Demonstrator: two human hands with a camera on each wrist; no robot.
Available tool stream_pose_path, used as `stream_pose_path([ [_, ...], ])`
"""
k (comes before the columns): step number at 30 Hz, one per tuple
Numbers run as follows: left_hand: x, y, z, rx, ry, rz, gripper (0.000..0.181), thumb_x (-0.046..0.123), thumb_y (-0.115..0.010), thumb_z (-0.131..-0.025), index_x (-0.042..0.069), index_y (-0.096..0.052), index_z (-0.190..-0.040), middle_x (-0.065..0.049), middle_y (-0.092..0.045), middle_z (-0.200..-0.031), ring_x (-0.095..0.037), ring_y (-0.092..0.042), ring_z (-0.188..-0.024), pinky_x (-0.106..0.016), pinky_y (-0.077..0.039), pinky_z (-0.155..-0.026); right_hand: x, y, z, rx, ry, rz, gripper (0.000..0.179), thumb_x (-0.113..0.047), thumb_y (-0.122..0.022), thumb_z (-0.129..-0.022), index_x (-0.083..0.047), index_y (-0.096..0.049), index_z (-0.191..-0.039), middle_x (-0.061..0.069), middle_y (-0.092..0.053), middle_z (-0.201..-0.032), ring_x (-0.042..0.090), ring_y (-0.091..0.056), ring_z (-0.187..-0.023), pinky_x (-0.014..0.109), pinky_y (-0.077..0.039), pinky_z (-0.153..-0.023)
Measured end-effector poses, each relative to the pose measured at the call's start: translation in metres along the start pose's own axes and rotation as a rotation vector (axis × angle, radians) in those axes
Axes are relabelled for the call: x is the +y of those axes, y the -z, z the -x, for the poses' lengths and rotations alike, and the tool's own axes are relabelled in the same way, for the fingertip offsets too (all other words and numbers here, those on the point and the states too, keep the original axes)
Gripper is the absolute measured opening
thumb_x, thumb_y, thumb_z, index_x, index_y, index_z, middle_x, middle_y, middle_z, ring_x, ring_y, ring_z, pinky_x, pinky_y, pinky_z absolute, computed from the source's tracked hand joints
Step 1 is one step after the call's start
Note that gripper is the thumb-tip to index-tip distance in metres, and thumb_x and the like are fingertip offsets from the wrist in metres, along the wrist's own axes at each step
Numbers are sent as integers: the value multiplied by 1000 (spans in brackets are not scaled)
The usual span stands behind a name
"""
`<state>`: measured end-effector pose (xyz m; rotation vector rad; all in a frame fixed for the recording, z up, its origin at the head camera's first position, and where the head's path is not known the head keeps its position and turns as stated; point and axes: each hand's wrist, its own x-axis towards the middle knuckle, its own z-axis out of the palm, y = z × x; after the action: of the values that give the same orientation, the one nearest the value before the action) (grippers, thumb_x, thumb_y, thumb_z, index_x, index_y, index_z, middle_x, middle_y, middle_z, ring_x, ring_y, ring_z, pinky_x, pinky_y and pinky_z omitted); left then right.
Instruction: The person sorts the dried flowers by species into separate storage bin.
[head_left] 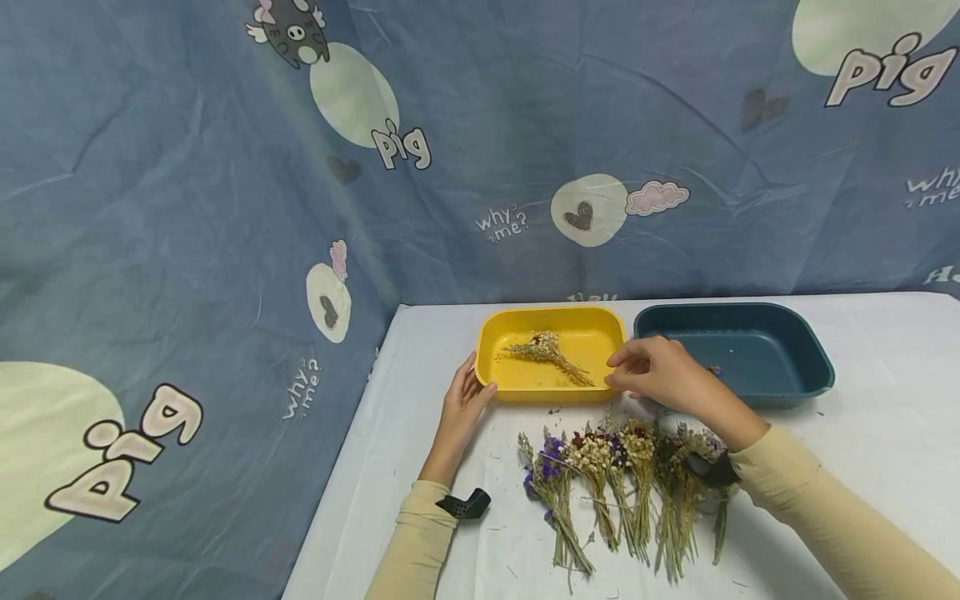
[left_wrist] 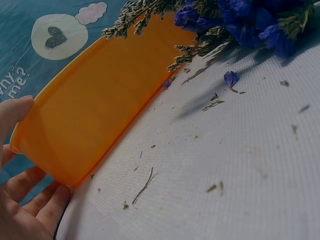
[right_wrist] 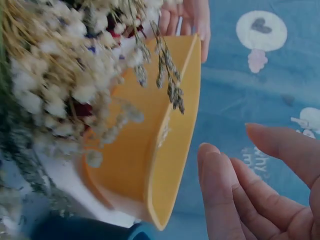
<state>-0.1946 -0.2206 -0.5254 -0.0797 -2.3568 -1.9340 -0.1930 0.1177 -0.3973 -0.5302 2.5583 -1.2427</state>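
My left hand grips the left end of a yellow plastic tub. In the left wrist view its thumb lies at the rim and the other fingers touch the lower corner. One bunch of dried flowers lies inside the tub, stems toward the right front. Over the tub's right end is my right hand, with a gap between thumb and fingertips in the right wrist view and nothing held there. Several dried flower bunches lie in a row in front, among them a purple-flowered one.
A dark blue tub stands to the right of the yellow one, with a small purple bit in it. Stem and petal scraps are scattered on the white tablecloth. A blue printed curtain hangs behind.
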Motion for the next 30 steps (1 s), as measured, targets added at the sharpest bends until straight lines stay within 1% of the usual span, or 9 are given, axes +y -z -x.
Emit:
stream_pose_path([
  [4,0,0,-1,-2,-1,1,71,27,-68,-102,22,-32,-163,-12,-48,-159,-29,-46,-149,-44,-34,-126,0,-4,16,32,-1,28,25,-19,-72,-96,-1,-72,-113,6,-76,-92,17,-70,-71,33,-60,-64],
  [8,0,1,-1,-7,0,11,71,27,-68,-101,24,-32,-163,-12,-48,-160,-29,-46,-149,-44,-34,-126,3,-11,32,68,4,92,22,-24,-76,-94,-5,-74,-106,-1,-74,-85,11,-67,-71,28,-55,-63],
  [11,-1,1,0,-8,-5,15,71,26,-68,-101,24,-33,-162,-12,-47,-160,-30,-46,-149,-45,-34,-127,6,-16,44,103,10,144,19,-25,-78,-91,-9,-74,-100,-5,-72,-80,7,-65,-72,26,-54,-64],
  [14,-1,1,0,-7,-10,13,71,27,-68,-101,23,-33,-162,-12,-48,-160,-30,-46,-149,-45,-34,-127,10,-23,54,131,19,196,15,-26,-80,-90,-12,-74,-92,-8,-70,-75,5,-63,-68,26,-52,-62],
  [17,-1,2,1,-5,-6,11,71,27,-69,-101,22,-33,-163,-12,-49,-159,-29,-46,-149,-45,-33,-127,13,-30,62,141,16,224,16,-27,-81,-88,-14,-72,-86,-10,-69,-71,3,-60,-64,25,-50,-58],
  [23,-2,1,1,-4,12,6,72,27,-68,-101,23,-32,-163,-10,-50,-159,-28,-45,-150,-43,-34,-126,21,-44,78,117,-40,244,18,-24,-83,-87,-16,-69,-78,-10,-67,-68,2,-58,-60,22,-48,-54],
  [25,-1,1,2,-4,11,4,72,27,-68,-101,22,-32,-163,-10,-50,-159,-28,-46,-149,-43,-35,-126,24,-48,82,115,-44,254,20,-24,-82,-87,-17,-67,-76,-11,-67,-66,1,-57,-58,22,-47,-54],
  [28,0,0,1,-2,8,2,72,27,-68,-101,23,-32,-163,-11,-50,-159,-29,-46,-149,-43,-35,-126,27,-56,86,126,-49,291,25,-26,-82,-86,-20,-65,-70,-13,-62,-61,2,-51,-54,22,-43,-53],
  [30,0,1,1,-3,3,3,71,26,-68,-101,23,-33,-163,-11,-49,-159,-29,-46,-149,-44,-34,-126,28,-61,88,134,-52,317,28,-29,-83,-85,-22,-63,-66,-14,-59,-59,2,-48,-52,23,-41,-55],
])
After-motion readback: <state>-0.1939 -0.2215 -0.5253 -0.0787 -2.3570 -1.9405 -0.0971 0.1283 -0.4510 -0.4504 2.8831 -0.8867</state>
